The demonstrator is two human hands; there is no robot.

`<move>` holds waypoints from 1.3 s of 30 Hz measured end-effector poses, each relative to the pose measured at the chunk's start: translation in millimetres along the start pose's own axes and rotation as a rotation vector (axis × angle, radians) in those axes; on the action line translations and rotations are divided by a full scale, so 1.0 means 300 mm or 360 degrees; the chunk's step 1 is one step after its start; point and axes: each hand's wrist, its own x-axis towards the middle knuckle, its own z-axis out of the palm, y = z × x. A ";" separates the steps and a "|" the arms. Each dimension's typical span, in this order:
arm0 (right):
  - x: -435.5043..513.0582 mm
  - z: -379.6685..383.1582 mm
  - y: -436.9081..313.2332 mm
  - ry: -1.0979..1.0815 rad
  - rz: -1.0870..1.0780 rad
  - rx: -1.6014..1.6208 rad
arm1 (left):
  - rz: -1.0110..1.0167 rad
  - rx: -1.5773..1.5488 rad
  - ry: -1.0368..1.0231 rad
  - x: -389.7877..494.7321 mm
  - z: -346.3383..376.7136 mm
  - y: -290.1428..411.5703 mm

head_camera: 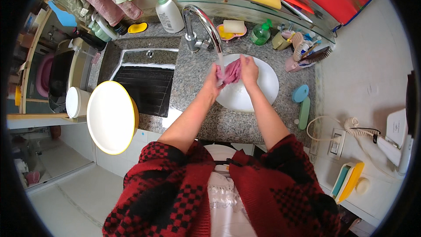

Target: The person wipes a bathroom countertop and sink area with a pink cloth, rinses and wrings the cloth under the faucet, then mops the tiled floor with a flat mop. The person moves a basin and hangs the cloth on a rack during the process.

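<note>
Water runs from the curved chrome faucet onto a wet pink cloth held over the white oval washbasin. My left hand grips the cloth's left end, close beside the stream, its fingers partly hidden by water and cloth. The cloth's right end is in my right hand, above the basin's back part. Between the two hands the cloth is bunched and creased. Both forearms reach over the basin's front edge and the granite counter.
Behind the basin stand a soap dish, a green pump bottle and cups with brushes. A white pump bottle is left of the faucet. Further left lie a dark washboard sink and a yellow-rimmed white basin. A glass shelf hangs above.
</note>
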 end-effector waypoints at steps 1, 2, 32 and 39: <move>-0.007 0.001 -0.001 -0.0016 0.0057 0.0209 | -0.0110 -0.0079 -0.0029 -0.034 -0.014 0.017; -0.016 -0.002 -0.012 -0.0009 0.0166 0.0405 | -0.0183 -0.0140 -0.0078 -0.058 -0.019 0.027; -0.461 0.004 -0.184 -0.0307 -0.0509 0.0547 | -0.0097 -0.0421 -0.0817 0.000 0.011 -0.003; -0.288 -0.121 -0.148 -0.0408 0.0118 0.1045 | 0.0241 0.0353 -0.0632 0.132 0.025 0.081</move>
